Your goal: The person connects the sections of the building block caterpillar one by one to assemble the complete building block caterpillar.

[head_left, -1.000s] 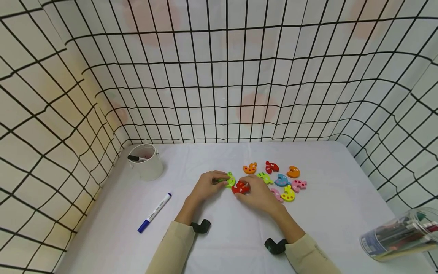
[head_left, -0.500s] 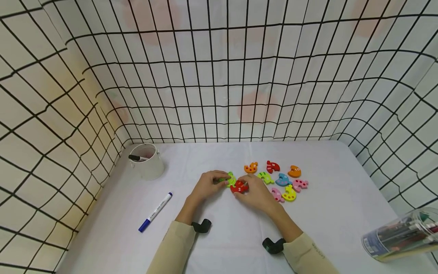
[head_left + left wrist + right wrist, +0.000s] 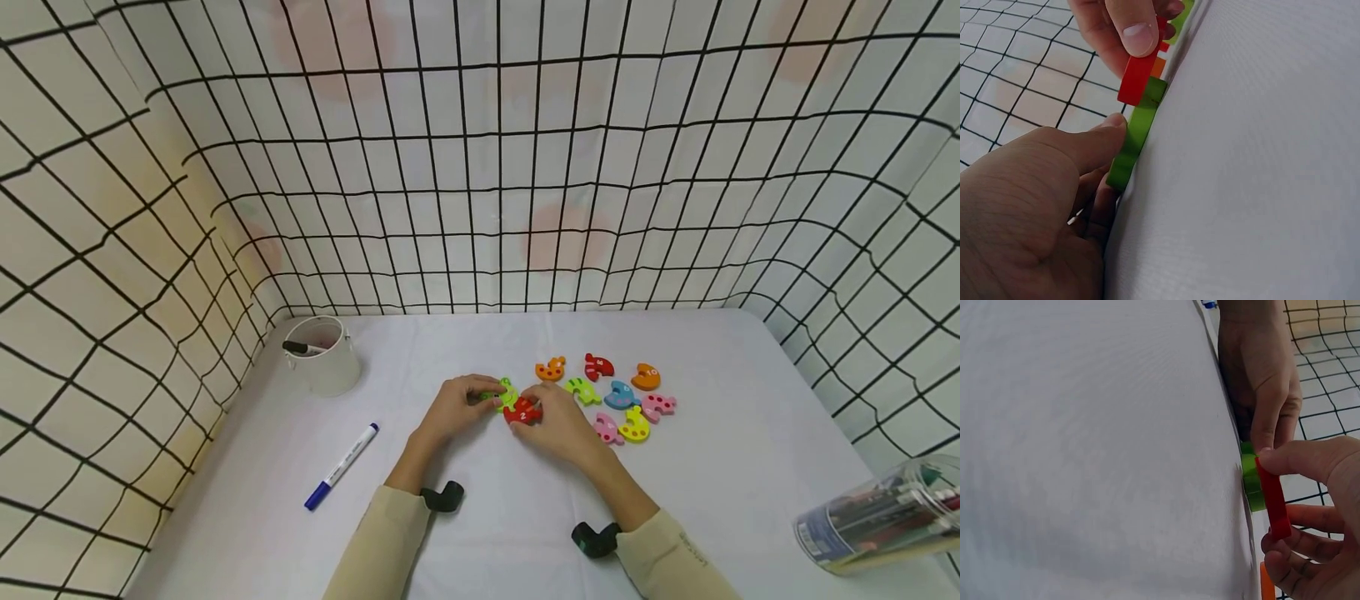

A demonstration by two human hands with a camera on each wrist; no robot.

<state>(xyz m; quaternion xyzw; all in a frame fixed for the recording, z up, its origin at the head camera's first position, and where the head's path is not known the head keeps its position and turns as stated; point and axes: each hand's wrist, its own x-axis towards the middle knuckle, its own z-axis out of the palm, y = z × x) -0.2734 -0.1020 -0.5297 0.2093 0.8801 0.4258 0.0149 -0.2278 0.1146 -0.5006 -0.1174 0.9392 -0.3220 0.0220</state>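
Note:
In the head view my left hand (image 3: 457, 408) pinches a light green animal-shaped number piece (image 3: 507, 393) lying on the white cloth. My right hand (image 3: 558, 423) holds a red animal-shaped piece marked 2 (image 3: 521, 411) between thumb and fingers. Seen from the left wrist, the red piece (image 3: 1138, 78) is raised and overlaps the end of the green piece (image 3: 1135, 140), which the left thumb touches. The right wrist view has the red piece (image 3: 1274, 499) tilted in front of the green one (image 3: 1250, 477); whether they touch is hard to tell.
Several coloured number pieces, including a blue one (image 3: 621, 395) and a yellow one (image 3: 634, 426), lie right of the hands. A white bucket (image 3: 330, 362) holds a marker. A blue-capped marker (image 3: 341, 467) lies at left, a clear jar of pens (image 3: 862, 521) at right. Wire mesh (image 3: 495, 167) encloses the table.
My right hand has carried the red piece slightly left, from beside the green piece to over its lower edge. The left hand stays nearly still.

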